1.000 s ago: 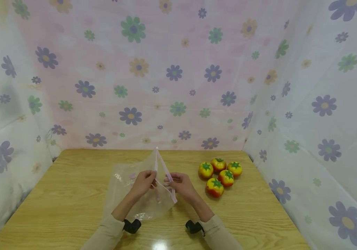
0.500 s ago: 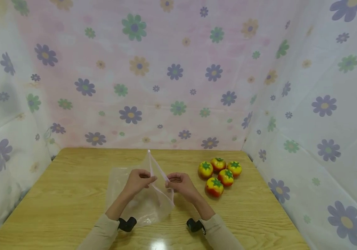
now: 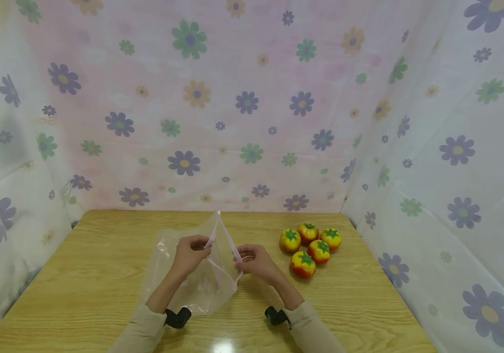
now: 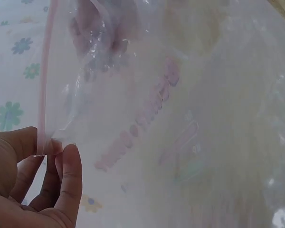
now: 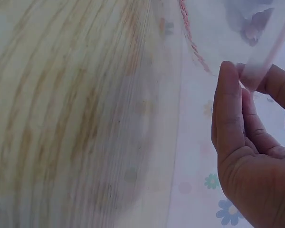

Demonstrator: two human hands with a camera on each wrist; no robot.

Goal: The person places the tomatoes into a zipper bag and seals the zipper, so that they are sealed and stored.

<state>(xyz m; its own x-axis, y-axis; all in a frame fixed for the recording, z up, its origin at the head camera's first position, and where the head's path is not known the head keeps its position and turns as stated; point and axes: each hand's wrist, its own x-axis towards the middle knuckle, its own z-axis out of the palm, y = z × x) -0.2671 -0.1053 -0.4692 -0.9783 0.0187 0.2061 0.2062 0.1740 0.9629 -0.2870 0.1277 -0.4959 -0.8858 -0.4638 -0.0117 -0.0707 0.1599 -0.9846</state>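
Observation:
A clear plastic zip bag (image 3: pixel 163 252) with a pink strip along its mouth is held up off the wooden table, its mouth spread and facing right. My left hand (image 3: pixel 190 257) pinches one side of the mouth between thumb and fingers. The opposite pink edge is pinched by my right hand (image 3: pixel 258 262). Close up in the left wrist view, the pink rim passes between the fingertips of the left hand (image 4: pixel 42 190), and pink printing shows on the film. In the right wrist view the right hand (image 5: pixel 256 156) grips the other rim.
Several glossy yellow-red toy tomatoes (image 3: pixel 303 264) with green leaf tops cluster on the table (image 3: pixel 358 304), right of my right hand. Flower-printed cloth (image 3: pixel 252 127) walls the table at the back and both sides.
My left hand has moved left with its side of the rim, and the bag's mouth is spread wider. The right hand has stayed nearly in place; the toy tomatoes have not moved.

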